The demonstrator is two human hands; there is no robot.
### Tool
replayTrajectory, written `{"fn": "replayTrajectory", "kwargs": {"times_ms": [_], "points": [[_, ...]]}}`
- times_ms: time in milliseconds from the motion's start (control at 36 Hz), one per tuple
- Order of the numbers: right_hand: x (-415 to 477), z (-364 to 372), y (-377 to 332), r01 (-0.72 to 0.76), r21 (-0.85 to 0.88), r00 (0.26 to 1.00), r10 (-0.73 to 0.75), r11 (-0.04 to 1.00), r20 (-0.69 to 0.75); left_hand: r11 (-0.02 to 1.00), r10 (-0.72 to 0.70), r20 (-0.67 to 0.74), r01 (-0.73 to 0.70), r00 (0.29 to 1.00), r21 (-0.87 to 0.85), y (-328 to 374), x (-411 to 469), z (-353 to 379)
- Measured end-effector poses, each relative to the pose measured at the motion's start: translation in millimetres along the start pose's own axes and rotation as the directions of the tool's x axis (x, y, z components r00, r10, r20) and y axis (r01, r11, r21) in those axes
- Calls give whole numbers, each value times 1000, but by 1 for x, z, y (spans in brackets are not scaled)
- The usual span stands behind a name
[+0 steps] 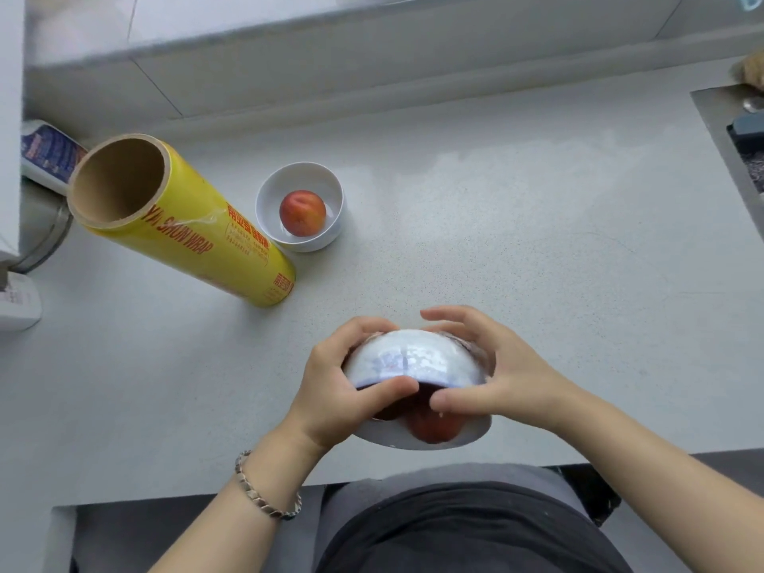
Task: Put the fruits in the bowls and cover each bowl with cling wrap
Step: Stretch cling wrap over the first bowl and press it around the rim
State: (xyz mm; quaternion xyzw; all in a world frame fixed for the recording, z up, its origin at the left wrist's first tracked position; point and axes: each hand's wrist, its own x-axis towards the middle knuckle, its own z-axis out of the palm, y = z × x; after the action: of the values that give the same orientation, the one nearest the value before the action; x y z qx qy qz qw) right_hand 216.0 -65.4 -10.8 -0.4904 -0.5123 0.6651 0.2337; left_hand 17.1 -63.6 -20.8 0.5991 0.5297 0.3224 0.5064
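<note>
A white bowl (417, 359) is tilted toward me near the counter's front edge, with a red fruit (434, 428) inside and cling wrap stretched over its mouth. My left hand (343, 382) grips the bowl's left side, thumb pressing on the wrap. My right hand (492, 366) holds the right side, thumb on the wrap too. A second white bowl (268, 196) stands uncovered farther back with a red fruit (302, 213) in it. A big yellow cling wrap roll (198, 229) stands on end to its left.
The grey counter (537, 241) ends at a wall ledge behind. A white and blue packet (49, 155) and a glass container (41, 237) sit at the far left. A sink edge (727, 146) lies at the right.
</note>
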Motion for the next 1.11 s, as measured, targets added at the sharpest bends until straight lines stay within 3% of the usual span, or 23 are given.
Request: {"fn": "replayTrajectory", "kwargs": {"times_ms": [111, 194, 278, 361, 444, 611, 722, 917, 1111], "points": [[-5, -6, 14, -39, 91, 999, 39, 995, 7, 988, -67, -134, 47, 989, -148, -1, 1, 6], [-8, -6, 20, -28, 226, 998, 41, 974, -56, 952, -141, -141, 96, 980, -290, -3, 1, 10], [-6, -8, 21, -3, 270, 991, 39, 963, -131, 929, -207, 6, 199, 978, -314, -2, 3, 6], [-3, -8, 19, -3, 269, 989, 44, 963, -144, 935, -247, 223, 293, 943, -201, 2, 11, -3], [-2, -7, 14, -29, 187, 991, 53, 982, -122, 948, -285, 255, 310, 924, -65, 5, 15, 1], [0, -11, 4, -102, 100, 994, 106, 990, -41, 966, -238, -4, 237, 971, -106, 1, 4, 15], [1, -12, -14, -97, 26, 995, 98, 995, -35, 984, -178, -96, 176, 979, -33, 4, -2, 17], [11, -5, -36, -137, -180, 984, 113, 974, -141, 984, -97, -69, 106, 993, 144, 5, -5, 14], [16, -5, -37, -201, -368, 980, 192, 908, -62, 978, -92, -34, 97, 995, 185, 4, -11, 14]]}}
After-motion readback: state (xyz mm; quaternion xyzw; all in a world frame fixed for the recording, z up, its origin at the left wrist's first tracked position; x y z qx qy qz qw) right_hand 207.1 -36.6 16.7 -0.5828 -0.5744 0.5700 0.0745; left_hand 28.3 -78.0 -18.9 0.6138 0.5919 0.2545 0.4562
